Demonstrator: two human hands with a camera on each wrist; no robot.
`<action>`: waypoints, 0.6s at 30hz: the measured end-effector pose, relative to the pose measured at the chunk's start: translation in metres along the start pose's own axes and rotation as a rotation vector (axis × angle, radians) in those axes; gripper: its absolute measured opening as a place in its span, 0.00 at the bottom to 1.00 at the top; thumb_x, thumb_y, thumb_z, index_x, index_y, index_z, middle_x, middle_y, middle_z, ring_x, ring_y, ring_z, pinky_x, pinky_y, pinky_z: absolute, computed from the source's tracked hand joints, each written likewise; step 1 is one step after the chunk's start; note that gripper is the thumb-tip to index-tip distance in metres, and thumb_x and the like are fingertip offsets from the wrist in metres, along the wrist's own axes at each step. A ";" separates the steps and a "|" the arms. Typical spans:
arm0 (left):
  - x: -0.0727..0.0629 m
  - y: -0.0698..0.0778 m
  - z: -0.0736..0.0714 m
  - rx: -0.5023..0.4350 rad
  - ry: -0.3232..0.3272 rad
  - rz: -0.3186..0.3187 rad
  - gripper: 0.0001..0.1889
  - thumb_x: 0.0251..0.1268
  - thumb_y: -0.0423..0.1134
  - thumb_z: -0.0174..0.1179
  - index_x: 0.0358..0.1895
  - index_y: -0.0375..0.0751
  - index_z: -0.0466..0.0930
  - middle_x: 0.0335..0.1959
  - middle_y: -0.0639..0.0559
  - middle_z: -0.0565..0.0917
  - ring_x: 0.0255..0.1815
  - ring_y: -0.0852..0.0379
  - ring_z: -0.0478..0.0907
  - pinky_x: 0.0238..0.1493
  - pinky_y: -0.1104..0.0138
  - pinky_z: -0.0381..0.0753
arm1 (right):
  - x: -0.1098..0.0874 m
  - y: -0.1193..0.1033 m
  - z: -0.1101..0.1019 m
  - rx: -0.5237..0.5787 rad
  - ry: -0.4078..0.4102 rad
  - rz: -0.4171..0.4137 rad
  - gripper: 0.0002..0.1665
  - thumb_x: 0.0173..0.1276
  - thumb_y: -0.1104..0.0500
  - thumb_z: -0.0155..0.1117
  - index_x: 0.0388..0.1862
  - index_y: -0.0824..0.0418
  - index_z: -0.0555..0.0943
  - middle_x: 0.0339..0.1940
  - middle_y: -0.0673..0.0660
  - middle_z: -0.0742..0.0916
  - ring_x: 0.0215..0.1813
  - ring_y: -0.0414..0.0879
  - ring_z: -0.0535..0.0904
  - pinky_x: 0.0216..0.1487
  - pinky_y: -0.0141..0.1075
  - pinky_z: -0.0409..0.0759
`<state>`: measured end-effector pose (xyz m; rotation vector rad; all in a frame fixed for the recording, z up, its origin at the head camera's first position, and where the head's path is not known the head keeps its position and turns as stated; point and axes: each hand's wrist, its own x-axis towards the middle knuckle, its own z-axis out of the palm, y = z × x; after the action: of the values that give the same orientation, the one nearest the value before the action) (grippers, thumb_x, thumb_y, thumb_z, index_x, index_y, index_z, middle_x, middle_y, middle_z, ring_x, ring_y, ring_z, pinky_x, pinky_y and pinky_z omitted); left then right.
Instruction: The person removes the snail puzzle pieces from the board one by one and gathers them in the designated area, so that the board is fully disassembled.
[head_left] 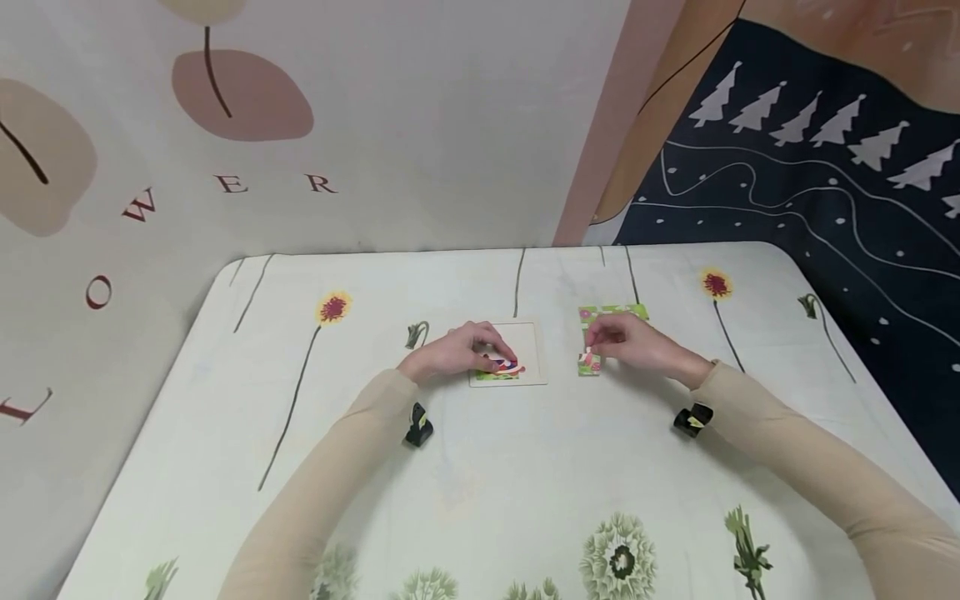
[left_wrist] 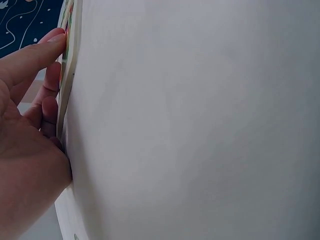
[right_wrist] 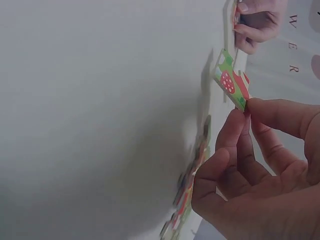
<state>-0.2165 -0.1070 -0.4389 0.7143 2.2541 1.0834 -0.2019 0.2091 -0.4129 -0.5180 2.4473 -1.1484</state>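
Observation:
My right hand pinches a small jigsaw puzzle piece between thumb and fingertips. The piece is green with a red, white-dotted patch, and it hangs above the table in the right wrist view. To the left lies a shallow pale puzzle tray with joined colourful pieces along its lower left. My left hand rests over the tray, its fingertips touching those pieces and partly covering them. In the left wrist view the tray appears edge-on under fairly straight fingers.
Loose puzzle pieces lie under and behind the right hand, partly hidden by it. A white cloth with printed flowers covers the table. Printed fabric hangs behind the table's far edge. Each wrist carries a black camera.

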 end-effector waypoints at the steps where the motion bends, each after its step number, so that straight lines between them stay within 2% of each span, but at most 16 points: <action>1: 0.000 0.000 0.000 0.002 -0.001 -0.002 0.13 0.64 0.32 0.64 0.51 0.44 0.87 0.54 0.49 0.78 0.60 0.51 0.65 0.61 0.60 0.60 | -0.001 0.001 -0.001 0.000 -0.004 0.003 0.06 0.69 0.69 0.60 0.43 0.68 0.80 0.42 0.62 0.85 0.42 0.44 0.77 0.44 0.29 0.74; 11: 0.000 0.001 0.000 0.025 -0.002 0.049 0.13 0.64 0.31 0.63 0.51 0.41 0.86 0.52 0.46 0.80 0.57 0.51 0.69 0.59 0.62 0.63 | -0.015 0.012 -0.009 -0.009 0.016 0.037 0.06 0.70 0.67 0.62 0.43 0.66 0.82 0.43 0.61 0.85 0.42 0.42 0.76 0.44 0.30 0.74; 18: -0.001 0.001 0.001 0.032 0.009 0.003 0.13 0.65 0.33 0.64 0.51 0.46 0.87 0.53 0.50 0.79 0.57 0.52 0.66 0.59 0.61 0.61 | -0.025 0.021 -0.021 -0.005 0.040 0.069 0.07 0.70 0.65 0.61 0.45 0.66 0.82 0.43 0.60 0.85 0.41 0.39 0.76 0.43 0.30 0.73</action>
<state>-0.2149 -0.1072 -0.4384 0.7274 2.2836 1.0568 -0.1938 0.2475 -0.4123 -0.4131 2.4823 -1.1350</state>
